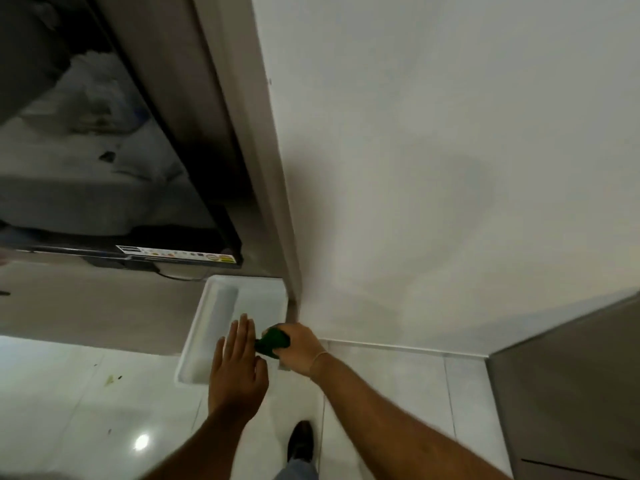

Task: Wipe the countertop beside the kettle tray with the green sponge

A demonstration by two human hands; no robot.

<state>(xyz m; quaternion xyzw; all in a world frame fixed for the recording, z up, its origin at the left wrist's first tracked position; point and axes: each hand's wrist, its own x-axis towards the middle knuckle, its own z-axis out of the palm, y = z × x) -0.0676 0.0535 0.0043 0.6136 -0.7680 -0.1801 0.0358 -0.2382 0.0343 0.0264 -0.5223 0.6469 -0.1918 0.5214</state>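
Observation:
My right hand [300,348] is closed around the green sponge [273,342], which pokes out to the left of my fingers, right by the near right corner of a white tray [221,306]. The tray sits on the grey countertop [90,306] against the wall corner. My left hand [239,365] is flat with fingers together and extended, over the tray's near end, holding nothing. No kettle shows in the tray.
A black television [180,251] with a sticker strip stands on the counter behind the tray, its cable trailing down. A white wall [433,168] fills the right. Below lie glossy floor tiles [381,393], my shoe [300,441], and a grey cabinet [571,393] at far right.

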